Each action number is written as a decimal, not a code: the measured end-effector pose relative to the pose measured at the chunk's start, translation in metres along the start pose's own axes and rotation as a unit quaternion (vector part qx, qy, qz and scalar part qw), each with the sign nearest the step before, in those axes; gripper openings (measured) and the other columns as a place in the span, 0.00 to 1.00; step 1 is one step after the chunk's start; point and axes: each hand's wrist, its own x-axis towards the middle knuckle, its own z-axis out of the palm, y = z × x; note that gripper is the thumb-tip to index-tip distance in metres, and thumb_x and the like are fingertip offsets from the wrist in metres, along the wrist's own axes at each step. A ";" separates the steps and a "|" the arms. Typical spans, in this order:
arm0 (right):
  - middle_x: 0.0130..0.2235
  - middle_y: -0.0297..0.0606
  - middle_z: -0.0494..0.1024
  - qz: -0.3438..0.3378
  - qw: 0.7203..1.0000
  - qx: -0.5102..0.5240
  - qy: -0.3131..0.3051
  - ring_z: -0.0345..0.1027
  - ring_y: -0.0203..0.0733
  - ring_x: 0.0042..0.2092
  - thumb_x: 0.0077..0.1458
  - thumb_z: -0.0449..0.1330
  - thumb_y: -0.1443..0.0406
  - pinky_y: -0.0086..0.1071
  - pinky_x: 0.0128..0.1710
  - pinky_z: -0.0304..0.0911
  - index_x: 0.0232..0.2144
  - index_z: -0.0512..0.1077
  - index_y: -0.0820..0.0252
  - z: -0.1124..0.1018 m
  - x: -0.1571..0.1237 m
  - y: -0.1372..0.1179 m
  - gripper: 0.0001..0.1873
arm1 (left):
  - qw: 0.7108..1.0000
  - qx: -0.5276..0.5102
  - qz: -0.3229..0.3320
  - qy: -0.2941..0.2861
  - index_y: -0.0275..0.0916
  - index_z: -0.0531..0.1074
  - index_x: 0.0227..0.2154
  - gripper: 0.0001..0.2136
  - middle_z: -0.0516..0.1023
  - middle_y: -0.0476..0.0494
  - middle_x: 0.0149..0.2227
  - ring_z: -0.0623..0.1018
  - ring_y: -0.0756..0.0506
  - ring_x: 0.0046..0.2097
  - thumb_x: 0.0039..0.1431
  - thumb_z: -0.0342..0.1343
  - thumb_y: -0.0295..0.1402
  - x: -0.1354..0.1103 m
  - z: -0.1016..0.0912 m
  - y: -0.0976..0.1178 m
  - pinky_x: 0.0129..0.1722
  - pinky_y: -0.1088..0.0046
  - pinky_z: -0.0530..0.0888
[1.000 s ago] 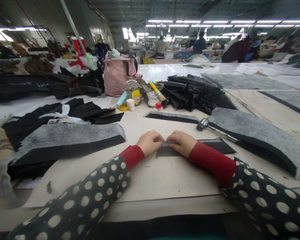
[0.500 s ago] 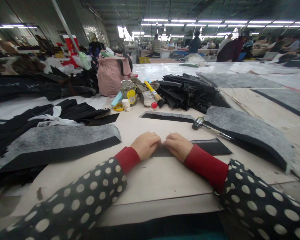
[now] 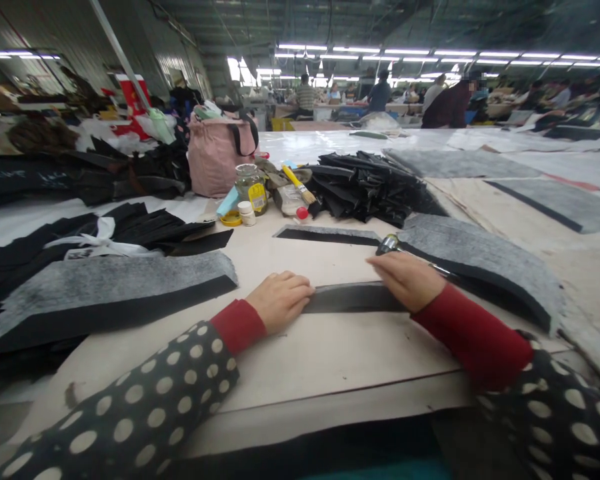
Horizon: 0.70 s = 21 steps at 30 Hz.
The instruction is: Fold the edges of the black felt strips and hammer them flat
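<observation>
A narrow dark strip of fabric (image 3: 353, 298) lies across the pale board in front of me, its top face greyish. My left hand (image 3: 281, 301) is at its left end, fingers bent together over the edge and pinching it. Above the strip's right end is my right hand (image 3: 411, 279), fingers stretched out and side by side, pointing left; it covers that end. Just beyond those fingertips shows the head of a hammer (image 3: 389, 244), its handle partly hidden behind the hand. Another thin strip with a grey edge (image 3: 327, 235) lies farther back.
Grey-and-black fabric pieces lie left (image 3: 115, 287) and right (image 3: 480, 260). Behind are a glass jar (image 3: 251, 190), a white bottle (image 3: 247, 214), a yellow-handled brush (image 3: 297, 183), a pink bag (image 3: 215, 157) and a black pile (image 3: 370, 187). People work in the background.
My right hand has moved right along the strip, away from my left hand, and its fingers have straightened. More of the strip's middle shows. The view has shifted slightly.
</observation>
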 end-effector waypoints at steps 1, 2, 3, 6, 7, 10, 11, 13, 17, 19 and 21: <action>0.39 0.47 0.71 0.041 0.999 -0.036 -0.005 0.63 0.44 0.40 0.54 0.45 0.67 0.36 0.42 0.57 0.42 0.67 0.67 -0.005 -0.008 0.019 0.17 | 1.000 -0.005 0.001 0.003 0.39 0.66 0.41 0.12 0.69 0.45 0.42 0.66 0.47 0.42 0.59 0.41 0.32 0.000 0.001 -0.001 0.43 0.70 0.64; 0.39 0.49 0.71 0.072 0.994 -0.077 -0.032 0.63 0.45 0.39 0.52 0.46 0.68 0.38 0.42 0.58 0.42 0.68 0.67 -0.009 -0.018 0.038 0.17 | 1.000 -0.011 0.003 0.006 0.39 0.67 0.41 0.12 0.69 0.45 0.42 0.66 0.47 0.42 0.59 0.41 0.32 0.000 0.001 -0.002 0.43 0.70 0.63; 0.38 0.49 0.71 0.107 0.986 -0.114 -0.066 0.64 0.46 0.38 0.50 0.48 0.69 0.38 0.41 0.58 0.41 0.68 0.68 -0.010 -0.027 0.054 0.16 | 1.000 -0.016 0.007 0.009 0.39 0.67 0.41 0.12 0.69 0.45 0.42 0.66 0.47 0.42 0.59 0.42 0.32 0.000 0.002 -0.003 0.43 0.70 0.63; 0.35 0.49 0.71 0.144 0.961 -0.205 -0.120 0.65 0.47 0.34 0.48 0.48 0.72 0.38 0.37 0.58 0.42 0.67 0.68 -0.006 -0.050 0.086 0.18 | 0.999 -0.029 0.022 0.021 0.38 0.67 0.40 0.11 0.70 0.44 0.41 0.67 0.47 0.42 0.58 0.43 0.32 0.001 0.005 -0.006 0.43 0.70 0.64; 0.35 0.49 0.72 0.144 0.955 -0.229 -0.120 0.64 0.47 0.34 0.47 0.47 0.72 0.38 0.36 0.57 0.42 0.67 0.67 -0.003 -0.054 0.090 0.18 | 0.999 -0.033 0.027 0.026 0.38 0.67 0.40 0.11 0.70 0.44 0.41 0.67 0.47 0.42 0.58 0.43 0.33 0.001 0.005 -0.007 0.43 0.70 0.64; 0.34 0.46 0.73 0.143 0.947 -0.267 -0.108 0.64 0.49 0.35 0.49 0.47 0.69 0.38 0.34 0.56 0.38 0.69 0.64 0.001 -0.054 0.092 0.15 | 0.998 -0.042 0.042 0.037 0.37 0.68 0.39 0.11 0.70 0.43 0.39 0.67 0.47 0.41 0.58 0.43 0.33 0.002 0.007 -0.010 0.43 0.70 0.65; 0.33 0.46 0.73 0.145 0.947 -0.269 -0.104 0.64 0.49 0.34 0.51 0.47 0.68 0.38 0.33 0.55 0.36 0.70 0.64 -0.001 -0.051 0.091 0.14 | 0.997 -0.043 0.045 0.039 0.36 0.68 0.38 0.11 0.71 0.43 0.39 0.68 0.47 0.41 0.58 0.43 0.33 0.002 0.008 -0.011 0.42 0.70 0.65; 0.33 0.45 0.74 0.135 0.952 -0.260 -0.092 0.65 0.50 0.34 0.53 0.46 0.64 0.38 0.33 0.54 0.35 0.70 0.63 -0.008 -0.043 0.087 0.15 | 0.997 -0.045 0.050 0.044 0.36 0.68 0.38 0.11 0.71 0.43 0.39 0.68 0.47 0.40 0.58 0.43 0.34 0.001 0.009 -0.012 0.42 0.70 0.65; 0.29 0.44 0.74 0.127 0.975 -0.177 -0.040 0.66 0.48 0.31 0.55 0.43 0.58 0.36 0.30 0.55 0.37 0.70 0.62 -0.032 -0.032 0.066 0.20 | 0.996 -0.047 0.054 0.050 0.36 0.68 0.37 0.11 0.71 0.43 0.38 0.68 0.47 0.40 0.58 0.44 0.34 0.002 0.010 -0.012 0.42 0.70 0.65; 0.27 0.40 0.74 0.153 0.985 -0.076 -0.007 0.67 0.43 0.28 0.55 0.43 0.55 0.32 0.25 0.57 0.39 0.69 0.61 -0.041 -0.030 0.045 0.21 | 0.996 -0.048 0.053 0.048 0.35 0.68 0.38 0.11 0.71 0.43 0.38 0.68 0.47 0.40 0.58 0.44 0.34 0.002 0.010 -0.012 0.43 0.69 0.65; 0.24 0.36 0.73 0.162 0.986 0.037 -0.008 0.66 0.38 0.24 0.55 0.42 0.55 0.29 0.22 0.58 0.42 0.67 0.59 -0.044 -0.030 0.020 0.21 | 0.997 -0.048 0.050 0.047 0.35 0.67 0.38 0.11 0.71 0.42 0.38 0.68 0.47 0.40 0.57 0.44 0.34 0.003 0.009 -0.012 0.43 0.69 0.65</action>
